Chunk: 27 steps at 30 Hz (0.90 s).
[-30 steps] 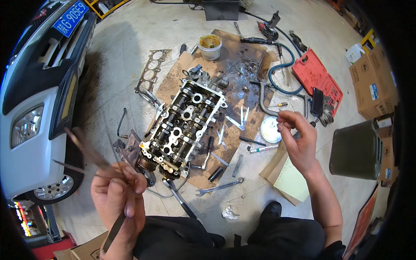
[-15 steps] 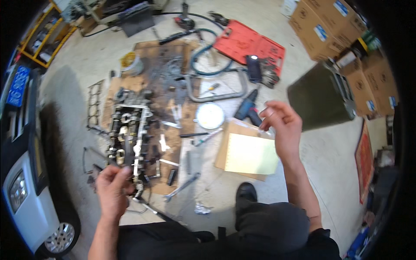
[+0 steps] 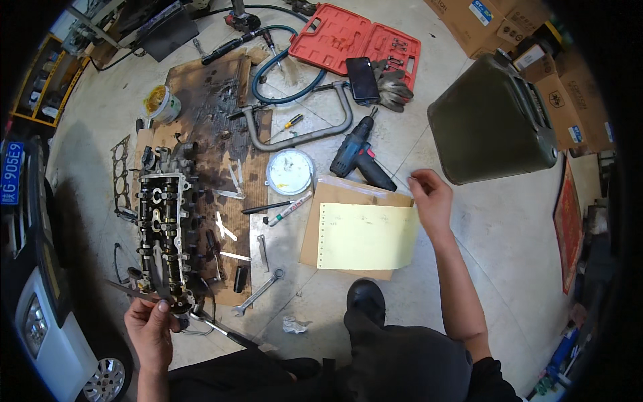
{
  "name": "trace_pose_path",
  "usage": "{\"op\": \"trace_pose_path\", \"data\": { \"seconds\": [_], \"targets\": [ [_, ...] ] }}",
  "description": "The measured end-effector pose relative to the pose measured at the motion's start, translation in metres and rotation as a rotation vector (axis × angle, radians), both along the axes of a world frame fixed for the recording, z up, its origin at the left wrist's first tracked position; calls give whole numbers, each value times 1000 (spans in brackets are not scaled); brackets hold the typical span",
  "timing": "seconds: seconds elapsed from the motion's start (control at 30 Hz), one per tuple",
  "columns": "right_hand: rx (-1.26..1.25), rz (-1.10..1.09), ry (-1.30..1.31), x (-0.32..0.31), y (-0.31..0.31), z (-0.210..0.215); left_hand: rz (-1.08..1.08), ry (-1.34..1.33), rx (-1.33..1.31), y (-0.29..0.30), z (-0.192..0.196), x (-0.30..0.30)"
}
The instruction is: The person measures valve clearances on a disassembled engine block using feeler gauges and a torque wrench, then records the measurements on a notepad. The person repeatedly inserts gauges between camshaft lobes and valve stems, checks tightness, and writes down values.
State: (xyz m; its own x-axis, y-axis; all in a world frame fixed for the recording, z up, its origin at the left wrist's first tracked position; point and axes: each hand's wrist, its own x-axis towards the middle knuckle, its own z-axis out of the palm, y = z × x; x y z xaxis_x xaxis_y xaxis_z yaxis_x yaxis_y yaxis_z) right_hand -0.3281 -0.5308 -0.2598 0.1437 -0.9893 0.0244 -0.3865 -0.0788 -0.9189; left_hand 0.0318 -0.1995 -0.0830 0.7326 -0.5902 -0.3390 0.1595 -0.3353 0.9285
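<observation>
- The left hand (image 3: 149, 331) pinched thin metal strips (image 3: 132, 291) between thumb and fingers; one strip pointed to about 10 o'clock, another to nearly 12.
- The cylinder head (image 3: 159, 224) lay at 12 o'clock from that hand, its long axis running 12 to 6, so the upward strip ran nearly along it. Its lower end was just beyond the fingers, with the strips in front of it; whether they touched metal could not be told.
- A black-gripped tool (image 3: 234, 337) lay near the left hand, toward 3 o'clock.
- The combination wrench (image 3: 260, 293) lay at 2 o'clock from the left hand, slanting 1 to 7, between it and the yellow sheet.
- Above the wrench, a white marker (image 3: 290, 209) slanted the same way, with a round white lid (image 3: 290, 171) at its 12 o'clock.
- The yellow sheet (image 3: 367, 238) lay on cardboard (image 3: 310, 234), its long axis 9 to 3, the right hand far nearer.
- The cordless drill (image 3: 353, 153) lay at 10 o'clock from the right hand.
- The right hand (image 3: 432, 201) had loosely curled fingers, with nothing visible in them; whether thumb and fingertips met was unclear. The sheet lay at its 8 o'clock.
- A dark green can (image 3: 479, 134) stood at 1 o'clock from the right hand.
</observation>
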Motion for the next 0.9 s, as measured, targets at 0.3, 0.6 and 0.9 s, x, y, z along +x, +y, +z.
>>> {"op": "trace_pose_path", "data": {
  "seconds": [0.3,0.6,0.9],
  "targets": [
    [-162,470,184,132,-28,33,73,122,-15,5,-8,-58],
    [-292,1233,510,208,124,-2,359,209,-114,45,-17,-82],
    [-328,1241,880,240,75,-19,616,278,-215,47,-42,-104]
  ]
}}
